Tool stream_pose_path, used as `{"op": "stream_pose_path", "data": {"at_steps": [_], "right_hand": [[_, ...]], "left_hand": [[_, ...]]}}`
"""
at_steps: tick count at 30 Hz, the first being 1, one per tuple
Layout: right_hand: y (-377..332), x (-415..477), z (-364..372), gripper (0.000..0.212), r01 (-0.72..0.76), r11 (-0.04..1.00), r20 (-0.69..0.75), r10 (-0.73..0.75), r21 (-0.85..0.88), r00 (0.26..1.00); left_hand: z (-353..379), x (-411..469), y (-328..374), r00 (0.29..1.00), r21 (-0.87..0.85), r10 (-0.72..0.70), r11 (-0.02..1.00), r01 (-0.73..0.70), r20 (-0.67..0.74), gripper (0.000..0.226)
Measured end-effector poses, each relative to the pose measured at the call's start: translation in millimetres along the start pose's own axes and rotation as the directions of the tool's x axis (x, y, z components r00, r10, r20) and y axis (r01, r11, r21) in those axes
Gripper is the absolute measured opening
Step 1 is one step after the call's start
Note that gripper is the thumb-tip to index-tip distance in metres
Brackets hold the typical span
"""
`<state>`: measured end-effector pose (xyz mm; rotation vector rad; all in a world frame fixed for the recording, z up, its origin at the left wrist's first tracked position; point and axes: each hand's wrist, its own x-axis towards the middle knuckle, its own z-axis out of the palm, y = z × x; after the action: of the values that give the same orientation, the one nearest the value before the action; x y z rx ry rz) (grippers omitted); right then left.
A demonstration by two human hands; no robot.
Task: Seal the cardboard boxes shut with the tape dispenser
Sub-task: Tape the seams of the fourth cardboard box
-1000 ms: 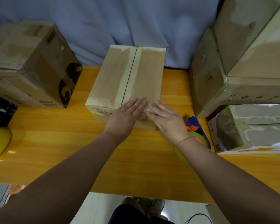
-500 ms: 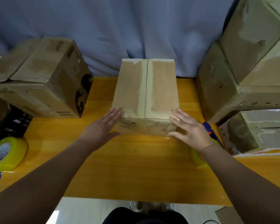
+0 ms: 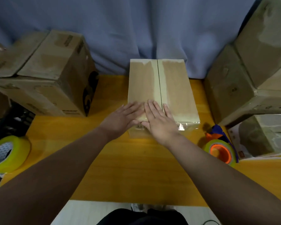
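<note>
Both hands lie flat, fingers spread, grasping nothing: the left hand [image 3: 122, 118] and right hand [image 3: 159, 118] press the near edge of the cardboard box [image 3: 177, 88] at twelve o'clock. The tape dispenser [image 3: 221, 150] rests at three o'clock on the table [image 3: 128, 168]. Printing on the boxes is unreadable.

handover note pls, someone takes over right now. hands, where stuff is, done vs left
Left hand and right hand: both flat and empty, pressing the near end of the middle box.
Tape dispenser: on the table, to the right of the hands, untouched.
Spare tape roll: far left.
Done: clear tape visible on the box's near edge.
Left: centre seam looks open; tape it.
</note>
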<state>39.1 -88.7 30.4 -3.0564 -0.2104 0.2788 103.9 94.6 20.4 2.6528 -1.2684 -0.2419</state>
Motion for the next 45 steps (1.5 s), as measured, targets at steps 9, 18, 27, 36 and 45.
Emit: {"op": "stream_pose_path", "data": {"at_steps": [9, 18, 27, 36, 45], "right_hand": [[-10.5, -3.4, 2.4, 0.08, -0.047, 0.966, -0.065, 0.031, -0.253, 0.997], [45.3, -39.6, -29.8, 0.068, -0.027, 0.998, -0.084, 0.022, -0.055, 0.996], [109.5, -45.5, 2.0, 0.08, -0.091, 0.996, -0.035, 0.092, 0.025, 0.995], [129.2, -70.9, 13.2, 0.088, -0.033, 0.848, -0.095, 0.097, 0.529, 0.991], [107.4, -72.6, -10.4, 0.051, -0.403, 0.198, 0.309, 0.38, 0.894, 0.872]], "left_hand": [[8.2, -0.5, -1.4, 0.992, 0.383, 0.078, 0.923, -0.035, -0.098, 0.063], [-1.7, 8.5, 34.5, 0.998, 0.396, -0.018, 0.917, 0.042, -0.066, 0.073], [11.1, 74.1, 99.8, 0.997, 0.328, -0.041, 0.943, 0.059, -0.062, 0.074], [13.2, 71.5, 102.7, 0.999, 0.455, -0.042, 0.889, 0.039, -0.002, 0.079], [18.1, 116.5, 146.7, 1.0, 0.321, -0.003, 0.947, -0.005, 0.022, 0.074]]}}
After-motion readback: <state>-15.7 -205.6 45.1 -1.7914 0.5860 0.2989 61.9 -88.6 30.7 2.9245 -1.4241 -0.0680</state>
